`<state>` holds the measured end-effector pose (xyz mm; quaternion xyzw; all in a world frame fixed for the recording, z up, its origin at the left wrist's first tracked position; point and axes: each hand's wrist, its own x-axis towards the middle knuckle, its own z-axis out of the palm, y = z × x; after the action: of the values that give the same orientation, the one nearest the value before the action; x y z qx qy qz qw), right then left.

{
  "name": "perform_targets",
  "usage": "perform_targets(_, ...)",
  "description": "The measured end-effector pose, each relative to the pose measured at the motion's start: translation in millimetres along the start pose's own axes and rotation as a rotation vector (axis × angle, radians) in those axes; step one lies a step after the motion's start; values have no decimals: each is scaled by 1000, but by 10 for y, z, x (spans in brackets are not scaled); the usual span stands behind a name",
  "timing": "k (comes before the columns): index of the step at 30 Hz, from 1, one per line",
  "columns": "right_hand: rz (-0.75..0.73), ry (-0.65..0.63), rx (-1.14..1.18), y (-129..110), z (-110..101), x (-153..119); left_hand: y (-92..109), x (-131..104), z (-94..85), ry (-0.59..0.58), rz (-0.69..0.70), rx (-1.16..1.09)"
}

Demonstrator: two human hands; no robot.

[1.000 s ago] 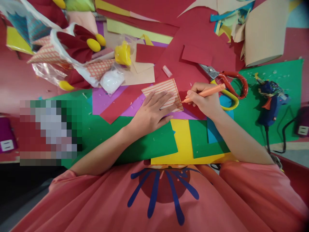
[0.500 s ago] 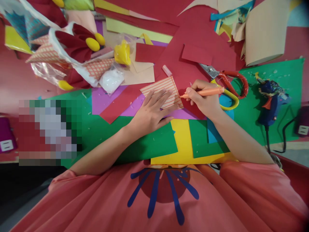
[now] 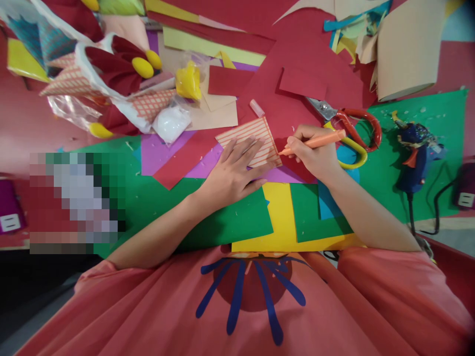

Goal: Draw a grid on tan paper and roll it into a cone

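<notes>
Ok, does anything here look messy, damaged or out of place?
Mainly the blue glue gun on the green sheet at right: stringy residue seems stuck around its far end. Also, a small pinkish cap lies loose beyond the striped paper.

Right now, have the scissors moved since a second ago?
No, the scissors look unmoved: they lie in the same place to the left of the glue gun.
</notes>
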<state>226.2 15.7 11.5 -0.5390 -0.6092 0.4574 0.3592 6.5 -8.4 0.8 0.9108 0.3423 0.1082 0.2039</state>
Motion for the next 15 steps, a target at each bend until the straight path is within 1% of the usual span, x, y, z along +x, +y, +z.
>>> perform_targets(8, -13, 1, -32, -11, 6, -1, -8, -5, 5, 4, 9, -24)
perform_targets(15, -5, -26, 12, 11, 13, 2, -9, -5, 3, 3, 6, 15)
